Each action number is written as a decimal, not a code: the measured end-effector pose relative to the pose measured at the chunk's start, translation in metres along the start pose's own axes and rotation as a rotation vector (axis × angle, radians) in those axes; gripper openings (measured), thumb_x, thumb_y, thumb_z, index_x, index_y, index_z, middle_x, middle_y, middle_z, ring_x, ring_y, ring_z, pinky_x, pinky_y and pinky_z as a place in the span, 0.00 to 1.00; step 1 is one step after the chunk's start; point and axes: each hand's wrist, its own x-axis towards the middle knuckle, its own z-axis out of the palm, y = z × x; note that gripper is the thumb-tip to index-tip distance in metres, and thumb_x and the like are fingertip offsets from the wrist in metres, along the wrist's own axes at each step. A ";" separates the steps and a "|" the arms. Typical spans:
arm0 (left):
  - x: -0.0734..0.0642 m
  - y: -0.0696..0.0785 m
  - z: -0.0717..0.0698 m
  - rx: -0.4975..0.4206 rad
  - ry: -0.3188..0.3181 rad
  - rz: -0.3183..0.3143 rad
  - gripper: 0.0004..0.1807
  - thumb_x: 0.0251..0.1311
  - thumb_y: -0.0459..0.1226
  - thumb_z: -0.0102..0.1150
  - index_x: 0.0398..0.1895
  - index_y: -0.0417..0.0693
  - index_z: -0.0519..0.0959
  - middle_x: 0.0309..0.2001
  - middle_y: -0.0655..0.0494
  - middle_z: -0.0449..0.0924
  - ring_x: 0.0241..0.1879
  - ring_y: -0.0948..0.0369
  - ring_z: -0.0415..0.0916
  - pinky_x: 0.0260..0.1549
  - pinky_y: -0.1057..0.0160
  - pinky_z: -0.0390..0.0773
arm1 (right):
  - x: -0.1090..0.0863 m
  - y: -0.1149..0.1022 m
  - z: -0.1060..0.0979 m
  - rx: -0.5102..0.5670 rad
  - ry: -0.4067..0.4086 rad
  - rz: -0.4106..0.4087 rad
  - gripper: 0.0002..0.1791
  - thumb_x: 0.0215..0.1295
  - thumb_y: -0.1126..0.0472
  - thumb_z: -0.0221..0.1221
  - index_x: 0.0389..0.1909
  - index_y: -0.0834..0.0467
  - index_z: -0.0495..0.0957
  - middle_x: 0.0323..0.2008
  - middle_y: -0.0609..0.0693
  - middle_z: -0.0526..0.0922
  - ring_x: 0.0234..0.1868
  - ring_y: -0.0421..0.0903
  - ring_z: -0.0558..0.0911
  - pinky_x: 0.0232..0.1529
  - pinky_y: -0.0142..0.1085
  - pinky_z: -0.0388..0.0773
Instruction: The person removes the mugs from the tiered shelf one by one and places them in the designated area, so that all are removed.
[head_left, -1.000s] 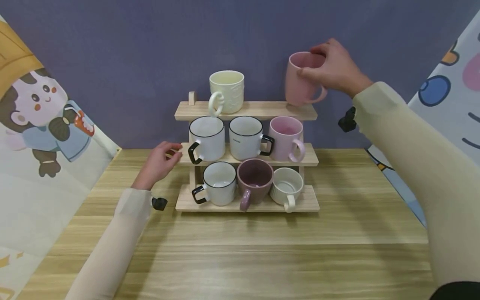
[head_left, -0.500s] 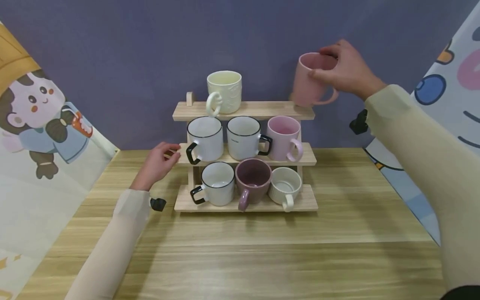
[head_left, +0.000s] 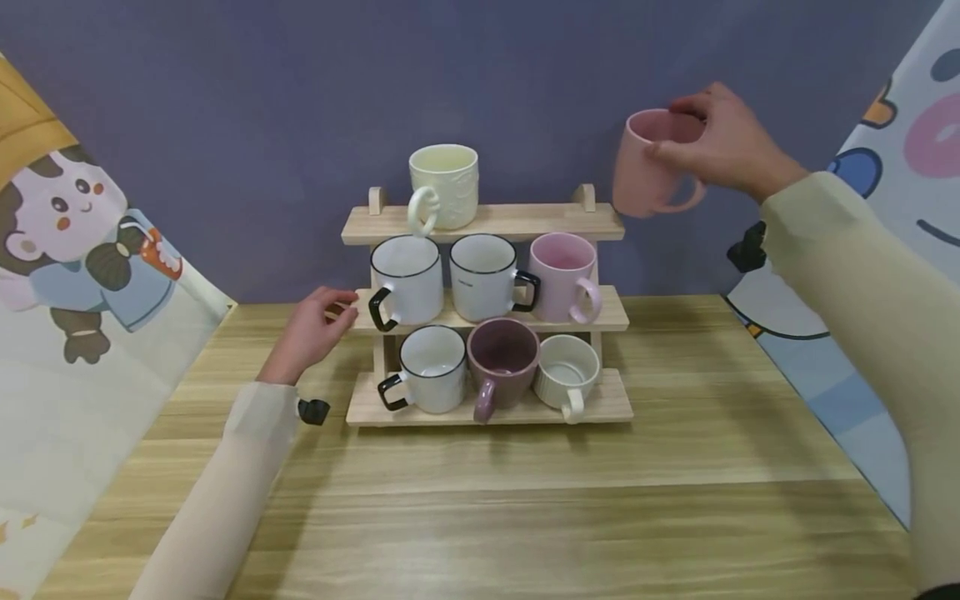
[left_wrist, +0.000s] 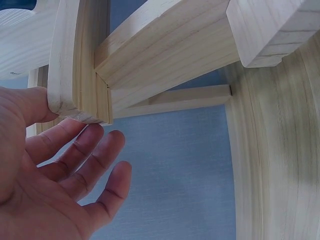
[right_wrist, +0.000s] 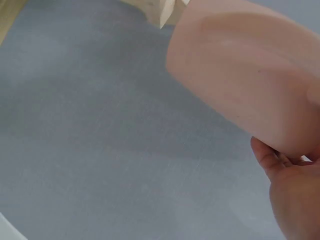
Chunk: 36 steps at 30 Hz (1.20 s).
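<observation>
My right hand (head_left: 731,142) grips a salmon-pink mug (head_left: 648,171) by its rim, thumb outside and fingers at the far side. The mug hangs in the air just right of the top board, its handle pointing right. In the right wrist view the mug (right_wrist: 240,65) slants across, with fingertips under its rim end. At the other side, my left hand (head_left: 311,329) pinches the left end of the middle board of a three-tier wooden shelf (head_left: 517,218). In the left wrist view, thumb and index finger meet the board's end (left_wrist: 82,70), the other fingers loosely bent below it.
A cream mug (head_left: 450,187) stands on the top board. The middle board bears two white black-rimmed mugs (head_left: 408,283) and a light-pink mug (head_left: 558,283). Below are a white mug (head_left: 435,375), a plum mug (head_left: 506,375) and a ribbed cup (head_left: 558,383). A blue-grey wall (head_left: 262,125) stands behind.
My right hand has carried the salmon-pink mug rightward, off the end of the top board, and the peg behind it now shows. My left hand stays at the shelf.
</observation>
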 end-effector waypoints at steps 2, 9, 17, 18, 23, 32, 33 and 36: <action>0.000 -0.001 -0.001 0.003 -0.001 -0.006 0.18 0.68 0.35 0.50 0.55 0.32 0.73 0.49 0.40 0.71 0.46 0.48 0.73 0.44 0.49 0.75 | -0.002 0.003 -0.001 -0.005 -0.007 0.011 0.44 0.59 0.44 0.58 0.69 0.65 0.57 0.56 0.65 0.60 0.54 0.61 0.62 0.47 0.57 0.63; -0.002 -0.002 -0.002 0.010 0.001 -0.015 0.18 0.68 0.36 0.50 0.55 0.32 0.73 0.49 0.40 0.71 0.46 0.48 0.72 0.44 0.49 0.74 | -0.010 0.013 -0.003 0.016 -0.066 0.064 0.46 0.60 0.43 0.58 0.69 0.68 0.54 0.59 0.67 0.59 0.56 0.64 0.62 0.51 0.62 0.64; -0.002 -0.001 -0.002 0.009 0.008 -0.005 0.18 0.68 0.36 0.50 0.55 0.32 0.73 0.49 0.40 0.71 0.47 0.47 0.73 0.44 0.49 0.74 | -0.015 0.029 -0.001 0.002 -0.113 0.142 0.50 0.59 0.40 0.58 0.69 0.69 0.50 0.61 0.70 0.58 0.57 0.67 0.61 0.53 0.64 0.64; -0.002 -0.001 -0.002 0.007 0.010 -0.005 0.18 0.68 0.36 0.50 0.55 0.32 0.74 0.49 0.40 0.71 0.47 0.47 0.73 0.44 0.49 0.74 | -0.016 0.031 0.000 -0.001 -0.116 0.150 0.50 0.59 0.40 0.59 0.69 0.69 0.50 0.61 0.70 0.58 0.58 0.67 0.61 0.53 0.64 0.64; -0.003 -0.001 -0.002 -0.002 0.016 -0.002 0.18 0.68 0.36 0.50 0.55 0.32 0.74 0.49 0.40 0.72 0.47 0.47 0.73 0.45 0.48 0.74 | -0.020 0.037 0.002 -0.032 -0.133 0.164 0.52 0.58 0.39 0.59 0.69 0.71 0.51 0.60 0.71 0.58 0.56 0.68 0.62 0.51 0.64 0.65; -0.002 -0.004 -0.002 -0.010 0.040 0.013 0.18 0.68 0.35 0.50 0.55 0.31 0.74 0.48 0.39 0.72 0.47 0.46 0.73 0.44 0.48 0.74 | -0.028 0.044 0.008 -0.064 -0.152 0.133 0.51 0.56 0.38 0.61 0.66 0.72 0.55 0.57 0.70 0.60 0.54 0.67 0.64 0.48 0.64 0.65; -0.002 -0.004 -0.002 -0.009 0.039 0.011 0.18 0.68 0.35 0.50 0.55 0.31 0.74 0.48 0.39 0.72 0.47 0.47 0.73 0.44 0.48 0.74 | -0.028 0.046 0.009 -0.063 -0.158 0.133 0.51 0.56 0.38 0.61 0.66 0.72 0.55 0.57 0.70 0.60 0.54 0.67 0.64 0.48 0.64 0.65; -0.003 -0.005 -0.002 -0.010 0.038 0.006 0.18 0.68 0.36 0.50 0.55 0.31 0.74 0.49 0.39 0.72 0.47 0.47 0.73 0.44 0.48 0.74 | -0.030 0.051 0.010 -0.063 -0.176 0.131 0.51 0.56 0.38 0.61 0.66 0.73 0.55 0.57 0.70 0.60 0.53 0.67 0.64 0.48 0.63 0.65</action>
